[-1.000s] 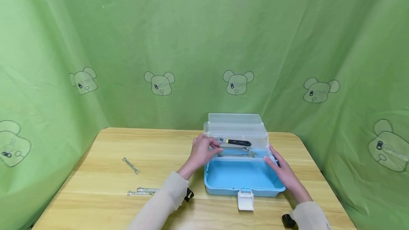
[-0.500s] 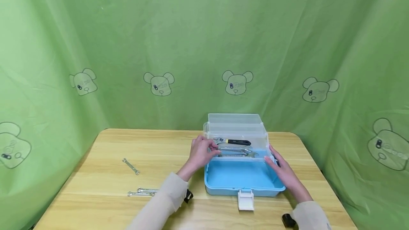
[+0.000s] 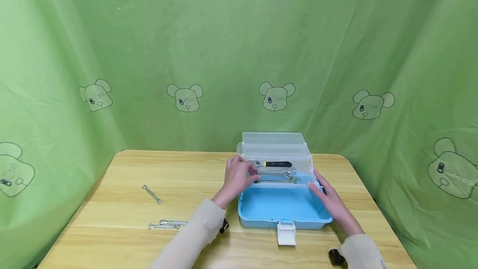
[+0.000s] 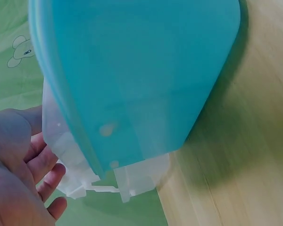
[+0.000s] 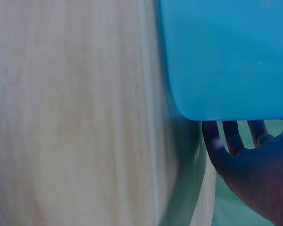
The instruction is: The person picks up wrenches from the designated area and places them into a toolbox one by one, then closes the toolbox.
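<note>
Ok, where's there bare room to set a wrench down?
Bare tabletop lies between the lone wrench and the left hand, and right of the right hand. The blue box has bare visible floor. Crowded: the clear trays, holding the adjustable wrench and other wrenches, left hand at one end.

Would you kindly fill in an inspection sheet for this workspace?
Surface: wooden table with visible grain.
Job's things: open blue toolbox; adjustable wrench and metal wrenches in its translucent trays; three loose wrenches visible on the table, left of the toolbox.
Clutter: nothing seen.
Left hand: at the trays' left side; whether it pinches a wrench is unclear.
Right hand: rests against the toolbox's right end.
Cables: nothing seen.
Surroundings: green curtain printed with cartoon bear heads.
</note>
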Motion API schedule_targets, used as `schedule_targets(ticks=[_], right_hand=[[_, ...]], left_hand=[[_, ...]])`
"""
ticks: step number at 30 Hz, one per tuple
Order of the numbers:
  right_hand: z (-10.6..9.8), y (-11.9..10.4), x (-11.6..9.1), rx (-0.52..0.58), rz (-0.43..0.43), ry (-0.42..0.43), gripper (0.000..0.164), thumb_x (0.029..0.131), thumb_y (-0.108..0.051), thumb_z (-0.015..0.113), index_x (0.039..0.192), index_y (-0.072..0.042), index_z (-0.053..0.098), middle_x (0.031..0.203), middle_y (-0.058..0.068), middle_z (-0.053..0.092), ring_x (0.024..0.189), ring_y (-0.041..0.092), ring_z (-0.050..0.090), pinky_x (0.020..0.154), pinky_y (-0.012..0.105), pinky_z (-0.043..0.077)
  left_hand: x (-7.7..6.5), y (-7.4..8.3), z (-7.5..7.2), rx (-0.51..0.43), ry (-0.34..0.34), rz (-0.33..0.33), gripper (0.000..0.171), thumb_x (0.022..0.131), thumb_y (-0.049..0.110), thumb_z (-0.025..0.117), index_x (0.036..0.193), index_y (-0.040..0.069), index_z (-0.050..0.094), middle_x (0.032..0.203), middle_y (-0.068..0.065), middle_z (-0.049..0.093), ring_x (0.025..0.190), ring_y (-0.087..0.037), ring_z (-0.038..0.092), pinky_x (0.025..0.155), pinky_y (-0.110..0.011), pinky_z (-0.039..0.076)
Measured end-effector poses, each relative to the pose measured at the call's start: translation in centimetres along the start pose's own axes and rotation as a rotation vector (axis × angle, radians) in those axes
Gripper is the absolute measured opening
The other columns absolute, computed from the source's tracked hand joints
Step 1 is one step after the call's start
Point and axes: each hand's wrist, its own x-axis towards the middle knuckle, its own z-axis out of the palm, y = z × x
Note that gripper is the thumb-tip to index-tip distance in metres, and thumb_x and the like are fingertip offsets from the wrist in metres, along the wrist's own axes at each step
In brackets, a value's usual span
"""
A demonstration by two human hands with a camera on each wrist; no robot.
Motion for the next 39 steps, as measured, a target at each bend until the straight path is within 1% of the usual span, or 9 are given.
schedule_targets(ticks=[6,11,17,25,28,30,33,36,39], right_hand=[[0.1,-0.1,0.1,0.002,0.006,-0.003,0.079,0.105,-0.062,0.044,0.164,-0.042,-0.005,0.174,0.016,-0.008,0.156,0.055,-0.001,0.117,0.081,0.012],[0.2,-0.2,0.0,0.0,0.012,-0.004,0.08,0.104,-0.064,0.043,0.164,-0.041,-0.005,0.174,0.016,-0.008,0.156,0.055,-0.001,0.117,0.08,0.013],[0.4,-0.6,-0.2,0.0,0.012,0.0,0.082,0.104,-0.064,0.044,0.165,-0.039,-0.005,0.174,0.016,-0.008,0.156,0.055,0.0,0.118,0.08,0.012],[0.5,-0.7,-0.2,0.003,0.01,0.005,0.082,0.104,-0.064,0.045,0.164,-0.04,-0.005,0.174,0.016,-0.008,0.156,0.054,0.0,0.118,0.079,0.012],[0.5,-0.6,-0.1,0.003,0.007,0.002,0.081,0.104,-0.064,0.044,0.164,-0.04,-0.005,0.174,0.016,-0.008,0.156,0.054,-0.001,0.118,0.079,0.012],[0.5,-0.5,-0.1,0.003,0.007,0.002,0.081,0.104,-0.064,0.044,0.164,-0.041,-0.005,0.174,0.016,-0.008,0.156,0.054,-0.001,0.118,0.08,0.012],[0.5,-0.4,-0.2,0.003,0.01,0.0,0.082,0.104,-0.064,0.044,0.164,-0.04,-0.006,0.174,0.016,-0.008,0.156,0.054,-0.001,0.117,0.08,0.012],[0.3,-0.4,-0.3,0.0,0.011,0.004,0.082,0.104,-0.064,0.044,0.165,-0.039,-0.005,0.174,0.017,-0.008,0.155,0.055,-0.001,0.116,0.081,0.013],[0.2,-0.5,-0.4,-0.005,0.009,0.004,0.082,0.104,-0.064,0.043,0.165,-0.039,-0.006,0.174,0.017,-0.008,0.155,0.056,0.0,0.116,0.081,0.013]], left_hand=[[0.1,0.1,0.3,0.082,0.027,0.024,0.021,0.08,0.039,0.089,0.095,0.025,0.081,0.085,0.013,0.078,0.09,-0.012,0.05,0.087,-0.034,0.04],[0.2,0.2,0.5,0.106,0.032,0.019,0.022,0.081,0.039,0.088,0.098,0.026,0.082,0.089,0.013,0.079,0.093,-0.013,0.05,0.089,-0.034,0.04],[0.1,-0.2,0.8,0.112,0.038,0.032,0.021,0.083,0.035,0.088,0.099,0.025,0.082,0.093,0.012,0.08,0.095,-0.015,0.051,0.087,-0.034,0.04],[0.1,-0.2,0.5,0.103,0.037,0.042,0.021,0.084,0.034,0.088,0.101,0.023,0.081,0.094,0.009,0.08,0.097,-0.016,0.052,0.088,-0.036,0.04],[0.0,-0.4,0.5,0.104,0.033,0.055,0.021,0.085,0.033,0.087,0.102,0.024,0.081,0.094,0.011,0.08,0.098,-0.016,0.052,0.088,-0.035,0.04],[-0.2,-0.5,0.3,0.084,0.023,0.069,0.021,0.086,0.033,0.086,0.104,0.024,0.08,0.097,0.011,0.08,0.098,-0.015,0.052,0.089,-0.035,0.041],[-0.5,-0.8,-0.1,0.015,-0.006,0.096,0.024,0.087,0.03,0.085,0.11,0.023,0.079,0.103,0.011,0.079,0.098,-0.014,0.054,0.092,-0.036,0.042],[-0.9,-1.3,-0.9,-0.075,-0.034,0.136,0.029,0.088,0.028,0.083,0.116,0.021,0.077,0.112,0.008,0.078,0.102,-0.014,0.057,0.097,-0.038,0.045],[-1.5,-2.0,-1.9,-0.136,-0.041,0.176,0.031,0.091,0.026,0.081,0.121,0.019,0.075,0.119,0.005,0.076,0.107,-0.017,0.06,0.098,-0.04,0.049]])
